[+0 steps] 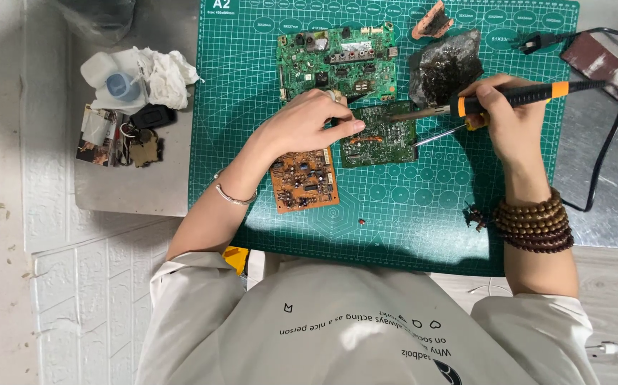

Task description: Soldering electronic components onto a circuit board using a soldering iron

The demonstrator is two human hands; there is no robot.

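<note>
My right hand [510, 121] grips a black and orange soldering iron [530, 94] together with a thin metal tool [437, 135]; the iron's tip rests on a small green circuit board [380, 142] on the green cutting mat [409, 214]. My left hand [307, 122] lies on that board's left edge, fingers pressing it down, with a ring on one finger. Below the left hand sits an orange circuit board [304, 180]. A larger green circuit board [337, 63] lies just beyond my left hand.
A dark lumpy cleaning pad [443, 68] and a brown scrap [431, 21] lie at the mat's far right. The iron's black cord [608, 142] loops over the metal table [138, 178]. Crumpled tissue, a plastic bottle [113, 78] and keys [138, 135] sit left.
</note>
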